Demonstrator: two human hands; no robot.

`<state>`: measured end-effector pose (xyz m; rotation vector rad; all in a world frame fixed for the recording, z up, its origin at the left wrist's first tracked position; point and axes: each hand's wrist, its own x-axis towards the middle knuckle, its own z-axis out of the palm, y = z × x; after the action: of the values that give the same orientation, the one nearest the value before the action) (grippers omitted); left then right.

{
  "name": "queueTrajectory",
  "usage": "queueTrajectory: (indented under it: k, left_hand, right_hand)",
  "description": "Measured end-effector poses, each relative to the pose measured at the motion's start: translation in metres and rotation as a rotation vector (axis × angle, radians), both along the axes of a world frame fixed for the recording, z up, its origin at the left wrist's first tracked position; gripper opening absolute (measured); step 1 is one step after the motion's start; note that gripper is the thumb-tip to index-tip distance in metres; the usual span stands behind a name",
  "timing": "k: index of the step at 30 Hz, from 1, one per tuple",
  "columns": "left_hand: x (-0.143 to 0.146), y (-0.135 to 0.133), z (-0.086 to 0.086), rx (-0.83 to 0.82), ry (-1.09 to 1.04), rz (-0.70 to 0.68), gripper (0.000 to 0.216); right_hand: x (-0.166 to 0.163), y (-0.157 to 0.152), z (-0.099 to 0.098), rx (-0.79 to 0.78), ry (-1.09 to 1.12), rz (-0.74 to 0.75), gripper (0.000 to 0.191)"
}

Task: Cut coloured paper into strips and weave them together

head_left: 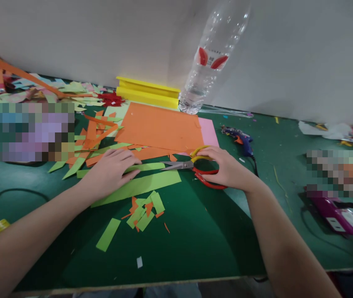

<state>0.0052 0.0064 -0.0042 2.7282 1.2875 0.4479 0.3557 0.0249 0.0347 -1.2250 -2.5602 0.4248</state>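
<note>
My left hand lies flat, fingers stretched out, on light green paper strips on the green table. My right hand curls over the red and yellow handles of a pair of scissors. The scissors rest on the table with blades closed and pointing left toward the green strips. Just beyond both hands lies a large orange paper sheet, and a pink sheet peeks out at its right edge.
Small green and orange paper scraps lie near the front edge. Orange and green strips pile at the left. A clear plastic bottle and a yellow folded paper stand by the wall. A glue gun lies at the right.
</note>
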Motion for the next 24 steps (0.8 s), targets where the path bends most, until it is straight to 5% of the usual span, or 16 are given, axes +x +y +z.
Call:
queueTrajectory:
  k: [24]
  left_hand:
    - [0.002, -0.001, 0.0029, 0.004, 0.001, -0.002, 0.035]
  right_hand:
    - [-0.0022, -0.0015, -0.0027, -0.034, 0.045, 0.012, 0.042]
